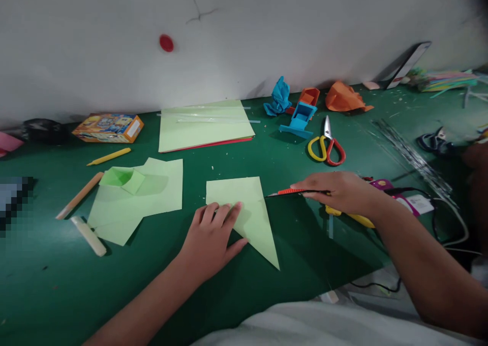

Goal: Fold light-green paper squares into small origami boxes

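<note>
A folded sheet of pale green paper (251, 209) lies in front of me, with a slanted right edge that runs down to a point. My left hand (215, 234) rests on its left part, fingers stretched out and thumb apart at the lower edge. In my right hand (339, 191) is an orange box cutter (292, 190), closed between thumb and fingers. Its tip points left and is at the paper's right edge; whether it touches is hard to tell.
Left are cut green paper (163, 188), a small folded green paper box (122, 179), a glue stick (89, 236) and a yellow pen (109, 156). Behind lie stacked paper sheets (206, 132), scissors (327, 143) and a blue paper piece (299, 120). A yellow tool (362, 220) lies beneath my right wrist.
</note>
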{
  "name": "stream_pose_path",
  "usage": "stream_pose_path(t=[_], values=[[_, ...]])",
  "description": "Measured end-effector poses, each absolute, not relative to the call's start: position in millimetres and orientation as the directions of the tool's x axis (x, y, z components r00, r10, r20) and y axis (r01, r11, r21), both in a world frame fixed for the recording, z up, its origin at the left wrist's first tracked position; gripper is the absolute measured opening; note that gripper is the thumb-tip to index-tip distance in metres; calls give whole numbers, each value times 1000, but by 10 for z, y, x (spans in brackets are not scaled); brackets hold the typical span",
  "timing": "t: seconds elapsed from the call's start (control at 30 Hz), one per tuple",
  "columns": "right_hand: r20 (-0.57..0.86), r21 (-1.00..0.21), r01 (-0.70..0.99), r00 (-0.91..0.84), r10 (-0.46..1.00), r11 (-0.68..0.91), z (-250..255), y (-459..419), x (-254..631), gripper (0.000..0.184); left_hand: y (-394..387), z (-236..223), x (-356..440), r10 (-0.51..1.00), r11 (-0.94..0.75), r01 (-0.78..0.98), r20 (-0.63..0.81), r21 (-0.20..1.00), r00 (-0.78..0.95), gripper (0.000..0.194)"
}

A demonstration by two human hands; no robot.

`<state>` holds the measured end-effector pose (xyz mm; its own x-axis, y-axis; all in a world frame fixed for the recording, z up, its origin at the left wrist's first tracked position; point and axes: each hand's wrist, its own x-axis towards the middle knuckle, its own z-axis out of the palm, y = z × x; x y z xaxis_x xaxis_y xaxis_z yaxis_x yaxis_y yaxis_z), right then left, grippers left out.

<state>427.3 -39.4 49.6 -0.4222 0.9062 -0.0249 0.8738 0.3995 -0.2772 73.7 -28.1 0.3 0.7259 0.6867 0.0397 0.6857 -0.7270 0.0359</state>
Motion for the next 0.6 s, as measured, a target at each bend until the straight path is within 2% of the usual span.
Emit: stream_pose_path(t=[0.23, 0.33, 0.43, 0.5, 0.6], values=[[-41, -316, 882, -381, 924, 350, 513, -469, 4354, 36, -283, -6, 731, 687, -726, 686, 50, 39, 725, 67], [16, -454, 842, -318, 948, 291, 493, -551, 4395, 37, -281, -20, 716, 685, -729, 682, 68, 62, 726, 67], [121, -629, 761, -108, 987, 160, 452, -653, 4420, 43, -269, -31, 689, 684, -729, 677, 78, 98, 725, 65], [121, -785, 614, 14, 993, 87, 421, -704, 4409, 51, -252, -34, 660, 679, -733, 670, 81, 118, 729, 63], [50, -931, 365, 34, 998, 34, 382, -724, 4361, 62, -215, -34, 600, 652, -757, 639, 88, 138, 753, 62]])
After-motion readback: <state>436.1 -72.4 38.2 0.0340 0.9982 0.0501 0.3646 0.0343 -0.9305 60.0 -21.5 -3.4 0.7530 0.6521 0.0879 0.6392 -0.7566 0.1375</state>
